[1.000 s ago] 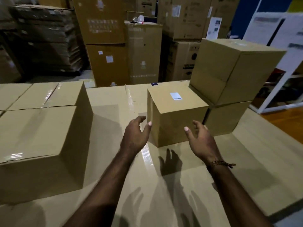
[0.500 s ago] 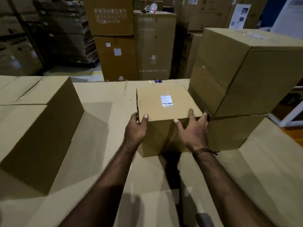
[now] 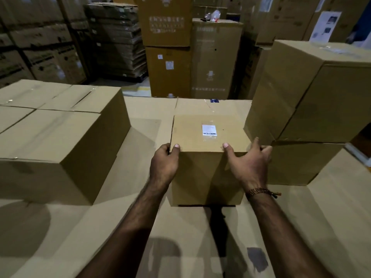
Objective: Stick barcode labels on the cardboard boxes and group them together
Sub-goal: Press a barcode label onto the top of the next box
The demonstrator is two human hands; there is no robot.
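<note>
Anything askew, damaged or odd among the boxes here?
One thing: the upper box of the right-hand stack sits twisted, overhanging the box beneath. The labelled box between both hands looks intact.

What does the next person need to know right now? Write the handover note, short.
Left hand: grips the near left top corner of the small cardboard box, thumb on top.
Right hand: grips its near right top corner, fingers round the side.
The box sits on the cardboard work surface, beside the two-box stack on the right.
Done: barcode label is stuck on the box top.
Left: move this box in with its group. I can't see labels on the large boxes on the left; check them.
</note>
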